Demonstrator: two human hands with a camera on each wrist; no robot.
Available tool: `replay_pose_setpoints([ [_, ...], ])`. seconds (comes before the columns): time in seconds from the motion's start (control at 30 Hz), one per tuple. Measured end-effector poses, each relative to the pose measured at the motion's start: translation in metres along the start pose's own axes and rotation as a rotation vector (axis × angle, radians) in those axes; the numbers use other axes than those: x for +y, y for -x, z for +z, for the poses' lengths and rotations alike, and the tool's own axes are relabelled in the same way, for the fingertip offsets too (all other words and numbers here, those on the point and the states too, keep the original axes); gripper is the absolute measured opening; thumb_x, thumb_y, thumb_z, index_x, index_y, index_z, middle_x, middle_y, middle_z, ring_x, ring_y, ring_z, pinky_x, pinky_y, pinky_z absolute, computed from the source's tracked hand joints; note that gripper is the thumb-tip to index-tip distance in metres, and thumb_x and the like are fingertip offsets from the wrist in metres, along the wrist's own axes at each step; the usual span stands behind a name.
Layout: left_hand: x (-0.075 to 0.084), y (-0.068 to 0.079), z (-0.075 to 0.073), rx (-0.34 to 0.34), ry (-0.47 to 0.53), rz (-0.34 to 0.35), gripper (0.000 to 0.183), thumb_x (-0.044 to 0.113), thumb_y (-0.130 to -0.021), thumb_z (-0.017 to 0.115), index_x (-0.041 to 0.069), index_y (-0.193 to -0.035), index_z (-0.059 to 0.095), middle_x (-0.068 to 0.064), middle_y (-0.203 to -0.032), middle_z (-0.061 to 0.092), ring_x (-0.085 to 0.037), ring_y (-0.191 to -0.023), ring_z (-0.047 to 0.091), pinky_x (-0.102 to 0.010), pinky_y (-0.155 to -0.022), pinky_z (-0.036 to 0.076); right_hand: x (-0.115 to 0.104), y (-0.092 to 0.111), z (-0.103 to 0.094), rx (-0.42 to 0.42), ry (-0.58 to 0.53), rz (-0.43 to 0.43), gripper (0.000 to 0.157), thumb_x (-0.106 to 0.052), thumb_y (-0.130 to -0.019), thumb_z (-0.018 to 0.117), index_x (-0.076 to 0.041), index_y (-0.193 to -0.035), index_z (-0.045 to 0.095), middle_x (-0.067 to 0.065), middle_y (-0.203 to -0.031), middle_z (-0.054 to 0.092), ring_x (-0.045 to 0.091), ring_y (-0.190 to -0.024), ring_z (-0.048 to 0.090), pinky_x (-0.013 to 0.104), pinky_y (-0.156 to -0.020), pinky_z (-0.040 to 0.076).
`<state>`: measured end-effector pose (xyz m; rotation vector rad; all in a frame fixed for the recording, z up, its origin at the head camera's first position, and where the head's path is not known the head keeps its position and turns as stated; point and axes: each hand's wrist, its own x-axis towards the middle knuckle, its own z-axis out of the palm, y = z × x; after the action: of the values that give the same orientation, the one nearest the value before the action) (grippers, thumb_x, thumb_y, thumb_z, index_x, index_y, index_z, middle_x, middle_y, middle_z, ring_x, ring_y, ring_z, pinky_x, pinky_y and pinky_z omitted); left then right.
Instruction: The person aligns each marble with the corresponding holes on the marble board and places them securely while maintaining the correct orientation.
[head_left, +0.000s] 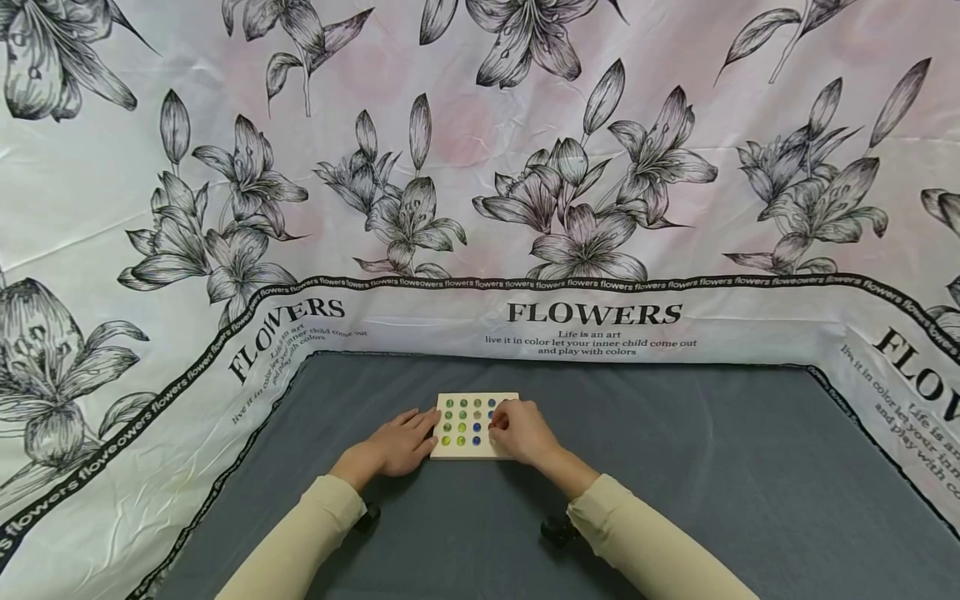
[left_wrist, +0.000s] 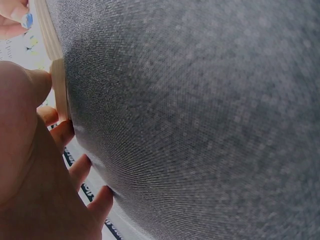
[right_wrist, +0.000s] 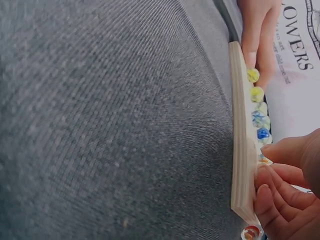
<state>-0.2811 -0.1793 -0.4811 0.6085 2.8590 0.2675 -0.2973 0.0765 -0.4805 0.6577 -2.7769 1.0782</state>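
Note:
A square wooden board [head_left: 480, 451] lies on the grey cloth, with rows of green, yellow and blue marbles [head_left: 462, 427] in its holes. My left hand [head_left: 427, 427] lies flat on the cloth, its straight fingers touching the board's left edge [left_wrist: 59, 87]. My right hand [head_left: 498, 423] is curled over the board's right side. Its fingertips [left_wrist: 15, 17] pinch a bluish marble [left_wrist: 26, 20]. In the right wrist view the board [right_wrist: 242, 150] is seen edge on, with marbles [right_wrist: 256, 93] along its top and my curled fingers [right_wrist: 280, 192] at its near end.
Grey cloth [head_left: 675, 467] covers the table. A white sheet printed with flowers [head_left: 592, 192] rises behind it and on both sides. A clear orange marble [right_wrist: 250, 233] shows beside the board's near corner. Dark wrist mounts [head_left: 557, 530] sit under both sleeves.

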Motion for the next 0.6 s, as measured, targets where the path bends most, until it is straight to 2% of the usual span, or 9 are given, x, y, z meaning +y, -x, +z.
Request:
replay_pose_setpoints([
  [0.23, -0.004, -0.002, 0.004, 0.007, 0.007, 0.016, 0.057, 0.033, -0.113, 0.036, 0.009, -0.164, 0.027, -0.01, -0.169, 0.025, -0.038, -0.155, 0.02, -0.06, -0.122, 0.023, 0.0, 0.005, -0.007, -0.015, -0.001, -0.059, 0.017, -0.005, -0.093, 0.073, 0.002, -0.108, 0.072, 0.006, -0.086, 0.071, 0.015, -0.075, 0.065, 0.034, -0.067, 0.056],
  [0.4, -0.005, -0.002, 0.005, 0.003, 0.008, 0.011, 0.058, 0.036, -0.113, 0.036, 0.011, -0.164, 0.026, -0.009, -0.169, 0.024, -0.036, -0.155, 0.02, -0.06, -0.122, 0.023, -0.001, 0.014, -0.021, -0.036, -0.033, -0.148, 0.02, -0.004, -0.093, 0.073, 0.002, -0.111, 0.071, 0.006, -0.089, 0.071, 0.015, -0.075, 0.065, 0.031, -0.064, 0.054],
  [0.6, -0.009, -0.006, 0.008, 0.003, 0.001, 0.007, 0.058, 0.037, -0.113, 0.036, 0.013, -0.164, 0.025, -0.007, -0.169, 0.023, -0.035, -0.156, 0.019, -0.059, -0.122, 0.023, -0.003, 0.022, -0.039, -0.043, -0.022, -0.185, 0.023, -0.008, -0.093, 0.075, 0.001, -0.114, 0.071, 0.01, -0.098, 0.07, 0.012, -0.075, 0.061, 0.027, -0.063, 0.052],
])
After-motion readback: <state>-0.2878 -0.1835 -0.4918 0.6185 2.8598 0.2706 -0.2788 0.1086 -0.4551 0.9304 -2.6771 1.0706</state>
